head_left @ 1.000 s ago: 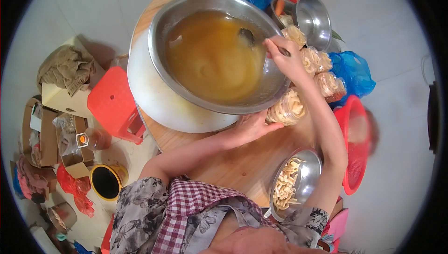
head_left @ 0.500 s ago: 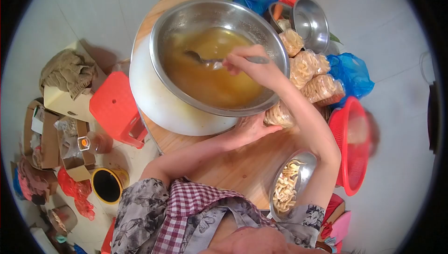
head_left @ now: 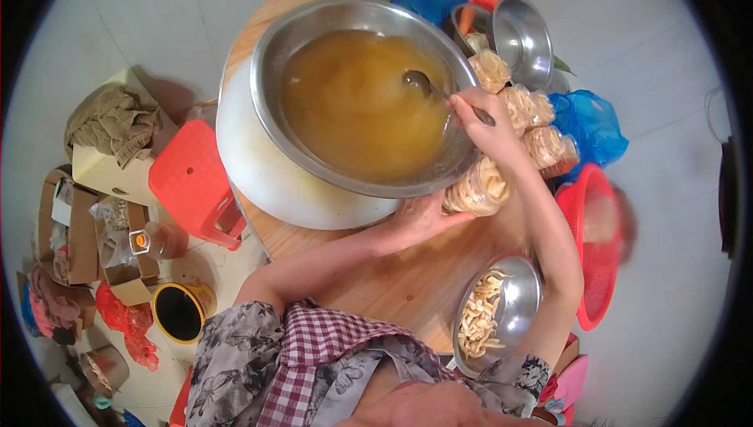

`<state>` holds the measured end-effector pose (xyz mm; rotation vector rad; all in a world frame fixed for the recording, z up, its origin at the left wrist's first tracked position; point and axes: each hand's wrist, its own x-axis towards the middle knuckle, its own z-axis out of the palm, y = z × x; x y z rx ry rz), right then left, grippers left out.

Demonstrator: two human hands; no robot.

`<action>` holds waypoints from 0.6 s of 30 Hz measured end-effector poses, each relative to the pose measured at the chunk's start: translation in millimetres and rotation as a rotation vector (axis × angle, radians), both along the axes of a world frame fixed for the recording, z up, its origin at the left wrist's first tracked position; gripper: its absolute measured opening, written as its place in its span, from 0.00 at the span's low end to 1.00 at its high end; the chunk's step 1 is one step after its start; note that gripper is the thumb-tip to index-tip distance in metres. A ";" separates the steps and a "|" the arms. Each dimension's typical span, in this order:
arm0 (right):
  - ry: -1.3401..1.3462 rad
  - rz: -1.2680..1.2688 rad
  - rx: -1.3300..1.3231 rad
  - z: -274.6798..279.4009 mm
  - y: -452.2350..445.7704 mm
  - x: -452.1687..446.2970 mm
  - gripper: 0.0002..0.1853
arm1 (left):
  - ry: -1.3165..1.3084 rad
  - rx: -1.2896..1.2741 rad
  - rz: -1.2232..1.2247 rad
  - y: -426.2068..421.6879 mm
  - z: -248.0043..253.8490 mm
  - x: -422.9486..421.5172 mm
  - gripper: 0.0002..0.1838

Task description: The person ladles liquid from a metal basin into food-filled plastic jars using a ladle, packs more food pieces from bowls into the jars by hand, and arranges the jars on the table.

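Pinching the spoon (head_left: 422,82) in the right hand (head_left: 486,119), slanting left and away by the right rim of the basin (head_left: 268,86); cannot tell the grip of the left hand (head_left: 427,217).

Right fingers (head_left: 464,105) hold a spoon (head_left: 418,79) in a basin (head_left: 270,101) of amber liquid (head_left: 353,113).

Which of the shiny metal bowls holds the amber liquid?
The largest: the wide, round silver metal bowl, where the right hand holds a metal spoon. The smaller silver metal bowl nearest the body holds pale, curled strips instead.
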<state>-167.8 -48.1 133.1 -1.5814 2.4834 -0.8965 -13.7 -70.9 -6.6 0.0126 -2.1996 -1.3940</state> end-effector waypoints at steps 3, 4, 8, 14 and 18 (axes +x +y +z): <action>-0.097 0.015 -0.110 -20.9 -24.1 -6.2 0.11 | -0.015 -0.060 0.057 3.5 -0.4 1.8 0.53; -0.196 0.077 -0.149 -23.0 -32.8 -0.8 0.11 | -0.023 -0.059 0.040 2.5 0.7 1.8 0.53; -0.336 0.158 -0.087 -12.5 -43.6 34.2 0.12 | 0.008 -0.057 0.045 1.6 0.3 1.8 0.53; -0.534 0.192 -0.022 -1.2 -26.2 71.7 0.13 | 0.006 -0.082 0.015 2.4 -5.4 0.8 0.51; -0.569 0.268 0.008 4.6 -6.7 88.2 0.13 | -0.079 0.016 -0.058 2.3 -7.1 1.3 0.48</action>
